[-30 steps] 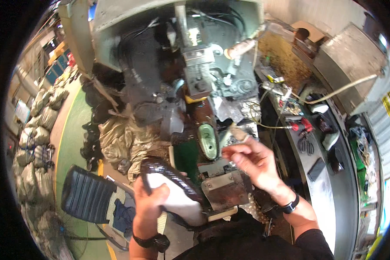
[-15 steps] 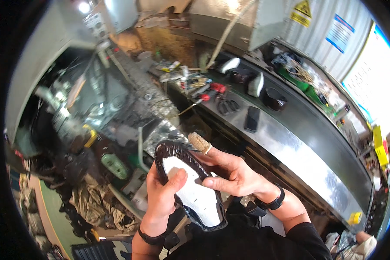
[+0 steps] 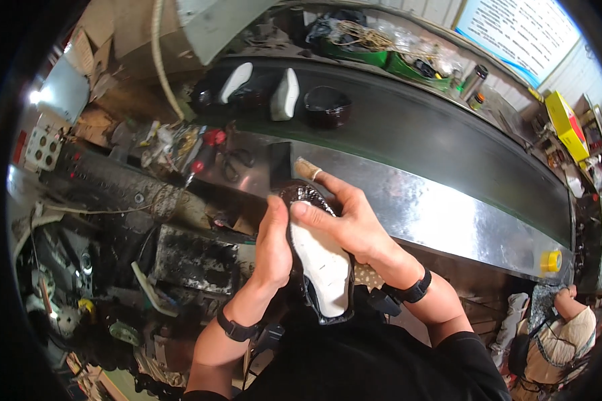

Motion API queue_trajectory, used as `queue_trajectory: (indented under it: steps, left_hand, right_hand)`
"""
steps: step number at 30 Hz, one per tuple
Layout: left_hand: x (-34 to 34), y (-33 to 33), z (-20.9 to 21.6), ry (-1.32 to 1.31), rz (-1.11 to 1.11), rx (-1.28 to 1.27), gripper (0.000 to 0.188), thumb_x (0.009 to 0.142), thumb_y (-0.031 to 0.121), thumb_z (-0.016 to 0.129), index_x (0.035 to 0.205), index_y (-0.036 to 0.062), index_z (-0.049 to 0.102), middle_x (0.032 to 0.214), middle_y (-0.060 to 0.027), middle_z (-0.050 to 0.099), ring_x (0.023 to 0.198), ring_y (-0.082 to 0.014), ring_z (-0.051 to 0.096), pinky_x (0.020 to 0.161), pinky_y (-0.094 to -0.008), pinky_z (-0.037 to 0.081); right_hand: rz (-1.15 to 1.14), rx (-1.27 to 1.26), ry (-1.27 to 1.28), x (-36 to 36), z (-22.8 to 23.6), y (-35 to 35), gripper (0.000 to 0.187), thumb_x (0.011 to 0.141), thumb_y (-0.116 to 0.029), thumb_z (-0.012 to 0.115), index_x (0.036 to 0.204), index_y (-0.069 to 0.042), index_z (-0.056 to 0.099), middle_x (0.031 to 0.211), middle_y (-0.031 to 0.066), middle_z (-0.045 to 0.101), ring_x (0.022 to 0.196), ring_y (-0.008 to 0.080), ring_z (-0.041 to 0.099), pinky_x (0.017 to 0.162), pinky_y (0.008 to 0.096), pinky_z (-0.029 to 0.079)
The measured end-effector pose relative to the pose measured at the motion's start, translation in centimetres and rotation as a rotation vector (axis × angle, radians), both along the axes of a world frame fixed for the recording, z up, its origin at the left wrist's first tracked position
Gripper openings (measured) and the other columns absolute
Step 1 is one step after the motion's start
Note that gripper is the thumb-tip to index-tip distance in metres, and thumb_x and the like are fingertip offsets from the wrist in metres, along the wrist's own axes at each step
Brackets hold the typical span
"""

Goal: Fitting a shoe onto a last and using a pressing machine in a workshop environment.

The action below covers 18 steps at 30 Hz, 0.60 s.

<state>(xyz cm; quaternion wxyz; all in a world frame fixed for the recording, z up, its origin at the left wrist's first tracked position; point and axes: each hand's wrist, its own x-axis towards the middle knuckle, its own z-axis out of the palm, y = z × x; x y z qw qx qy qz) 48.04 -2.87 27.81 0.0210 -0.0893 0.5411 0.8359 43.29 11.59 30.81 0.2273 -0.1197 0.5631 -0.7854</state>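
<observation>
Shoe (image 3: 320,267), dark and glossy, with its white underside turned up, sits between 2 bare hands in front of the person's black-clothed torso, its gathered end pointing away from the body. Right hand (image 3: 360,228) grips it: the thumb presses on the white underside, while the index finger, tipped with a beige wrap (image 3: 307,168), stretches out past the edge; the other fingers are hidden. Left hand (image 3: 272,247) lies against the left edge; how far its fingers curl underneath, I cannot tell. Just beyond the gathered end, a dark phone (image 3: 280,162) lies on a metal ledge (image 3: 415,194), near black scissors (image 3: 237,164). Behind, 2 white-soled pieces (image 3: 285,95) and a dark rounded piece (image 3: 328,107) rest on a dark surface (image 3: 441,134)
</observation>
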Motion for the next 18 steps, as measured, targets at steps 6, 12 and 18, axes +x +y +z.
queue_trajectory:
  steps: [6, 12, 18]
  left_hand:
    - [-4.3, 4.4, -1.4, 0.05, -0.228, -0.15, 0.062, 0.108, 0.051, 0.037, 0.138, -0.0022, 0.047, 0.133, -0.0118, 0.057, 0.118, -0.0187, 0.056, 0.102, -0.032, 0.045]
    - [-3.6, 3.8, -3.3, 0.38, -0.336, -0.71, 0.048, 0.083, 0.007, 0.074, 0.124, -0.01, 0.059, 0.119, -0.0233, 0.067, 0.109, -0.0296, 0.069, 0.093, -0.0364, 0.053]
    - [-7.6, 2.6, -3.9, 0.529, -0.218, -0.94, 0.02, 0.086, 0.005, 0.074, 0.102, -0.0079, 0.07, 0.082, -0.0182, 0.072, 0.076, -0.0243, 0.074, 0.069, -0.0322, 0.055]
  right_hand:
    - [-0.324, 0.02, -0.171, -2.6, -2.3, 6.0, 0.06, 0.093, -0.019, 0.075, 0.142, 0.005, 0.051, 0.109, 0.008, 0.071, 0.094, 0.0094, 0.063, 0.083, 0.0256, 0.053]
    - [-0.67, -0.109, -0.268, -5.9, -4.2, 9.7, 0.043, 0.092, -0.023, 0.077, 0.122, 0.004, 0.064, 0.1, 0.007, 0.071, 0.083, 0.0109, 0.067, 0.071, 0.0251, 0.054]
    - [-0.869, -0.152, -0.407, -7.1, -5.7, 8.5, 0.044, 0.089, -0.026, 0.08, 0.119, 0.002, 0.063, 0.095, 0.0067, 0.07, 0.078, 0.0131, 0.067, 0.067, 0.0285, 0.054]
